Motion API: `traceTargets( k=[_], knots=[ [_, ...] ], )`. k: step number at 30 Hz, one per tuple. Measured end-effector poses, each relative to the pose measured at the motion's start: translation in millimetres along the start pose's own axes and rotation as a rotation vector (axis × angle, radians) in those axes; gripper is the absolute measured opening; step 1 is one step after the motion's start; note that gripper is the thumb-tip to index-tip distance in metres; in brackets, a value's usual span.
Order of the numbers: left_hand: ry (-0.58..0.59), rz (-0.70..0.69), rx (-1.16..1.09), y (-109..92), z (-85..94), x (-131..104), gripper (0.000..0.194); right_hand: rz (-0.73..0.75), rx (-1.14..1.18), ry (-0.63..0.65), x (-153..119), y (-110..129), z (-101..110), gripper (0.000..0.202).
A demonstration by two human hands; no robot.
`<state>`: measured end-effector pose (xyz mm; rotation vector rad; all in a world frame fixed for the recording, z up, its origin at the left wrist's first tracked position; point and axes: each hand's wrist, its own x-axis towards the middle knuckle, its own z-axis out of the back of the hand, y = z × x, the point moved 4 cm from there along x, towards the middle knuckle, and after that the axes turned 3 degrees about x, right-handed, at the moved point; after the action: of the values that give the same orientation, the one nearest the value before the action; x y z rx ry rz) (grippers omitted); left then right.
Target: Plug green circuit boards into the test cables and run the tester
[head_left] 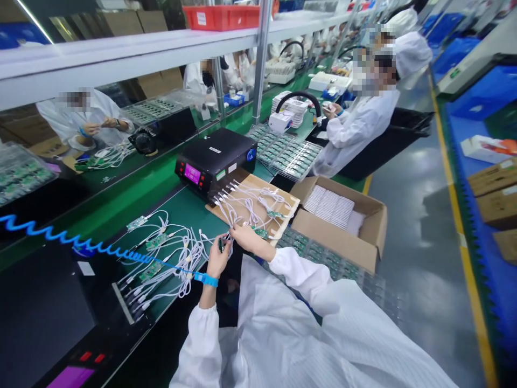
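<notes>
My left hand [218,260], with a blue wrist strap [207,278], is closed around a small dark-looking circuit board [221,244]. My right hand [251,241] meets it from the right, fingers pinched on what looks like a white cable's end; the fingers partly hide the contact. Right behind the hands, white cables [247,202] run from the front of a black tester [214,156] with a lit pink screen over a cardboard sheet [214,210]. A green circuit board [276,214] lies on that sheet. Left of my hands, more white cables [189,256] join several boards [151,271] on the green mat.
An open carton [374,229] with white stacked pieces stands at the right, beside clear trays of boards [315,250]. Another black tester [44,302] is at the left. A blue coiled cord [100,248] stretches to my wrist. Co-workers [357,126] sit further along.
</notes>
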<state>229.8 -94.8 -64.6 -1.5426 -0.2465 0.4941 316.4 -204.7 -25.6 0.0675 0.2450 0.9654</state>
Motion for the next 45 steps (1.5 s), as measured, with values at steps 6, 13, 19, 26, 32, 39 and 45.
traceTargets(
  k=[6,13,19,26,32,39,45],
  knots=[
    [0.061,0.005,-0.023,6,-23.5,2,0.059,0.055,0.039,-0.061,-15,-12,10,0.029],
    [-0.067,-0.051,-0.149,3,-54.7,-2,0.065,0.199,0.15,-0.102,-16,-33,3,0.029],
    [-0.235,-0.093,-0.195,2,-69.6,-9,0.056,0.263,0.18,-0.092,-18,-41,6,0.023],
    [-0.319,-0.132,-0.296,2,-75.5,-18,0.058,0.264,0.305,-0.103,-16,-50,25,0.03],
    [-0.421,-0.146,-0.442,7,-68.4,-23,0.055,0.201,0.313,-0.187,-36,-76,16,0.03],
    [-0.455,-0.169,-0.549,11,-72.2,-21,0.053,0.312,0.211,-0.294,-51,-76,-8,0.019],
    [-0.451,-0.165,-0.588,11,-76.2,-18,0.06,0.35,0.32,-0.355,-50,-76,-12,0.011]
  ],
)
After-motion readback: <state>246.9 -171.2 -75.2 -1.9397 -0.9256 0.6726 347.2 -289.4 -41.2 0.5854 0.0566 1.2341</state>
